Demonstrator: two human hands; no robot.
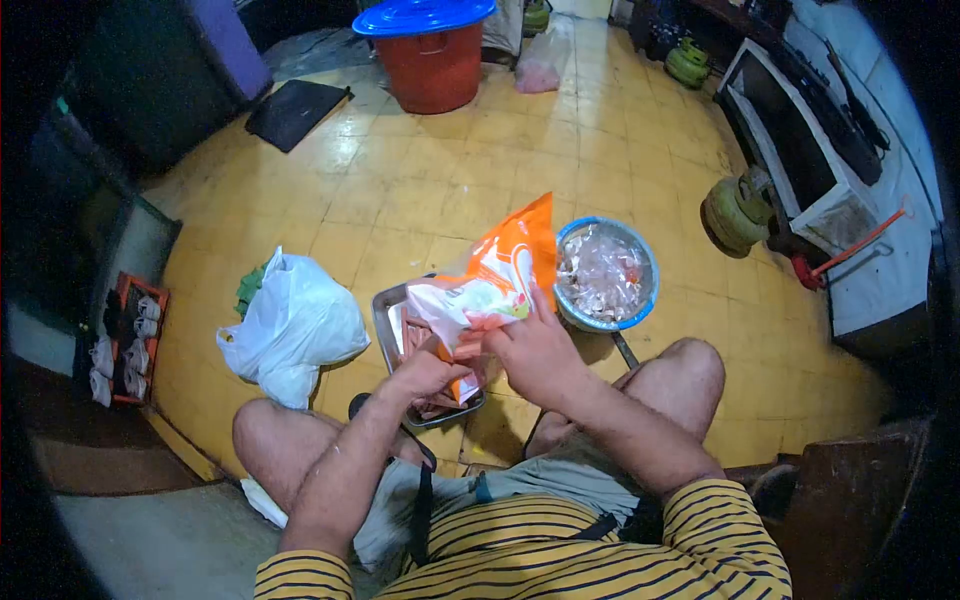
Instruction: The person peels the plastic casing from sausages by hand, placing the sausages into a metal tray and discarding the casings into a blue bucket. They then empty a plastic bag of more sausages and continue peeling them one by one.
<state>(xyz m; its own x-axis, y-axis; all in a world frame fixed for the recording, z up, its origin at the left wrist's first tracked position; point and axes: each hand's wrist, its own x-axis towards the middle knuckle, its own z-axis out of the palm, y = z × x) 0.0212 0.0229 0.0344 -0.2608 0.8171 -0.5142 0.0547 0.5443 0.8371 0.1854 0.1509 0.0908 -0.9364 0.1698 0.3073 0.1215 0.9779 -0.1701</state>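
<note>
An orange and white plastic food bag point(515, 255) is tilted over a metal tray point(384, 322), its mouth low and toward me. Pink-brown sausages point(466, 346) show at the bag's mouth, and more lie in the tray below. My right hand point(540, 358) is closed on the bag's right side. Around the lower edge of the mouth, my left hand point(428, 372) has its fingers bent against the plastic; whether it also touches a sausage is hard to see.
Right of the tray stands a blue-rimmed basin point(648, 300) with clear plastic packs in it. A white carrier bag point(295, 325) sits at left, green leaves point(248, 290) behind it. Farther off are a red bucket point(430, 75) with a blue lid and a green gas cylinder point(737, 215).
</note>
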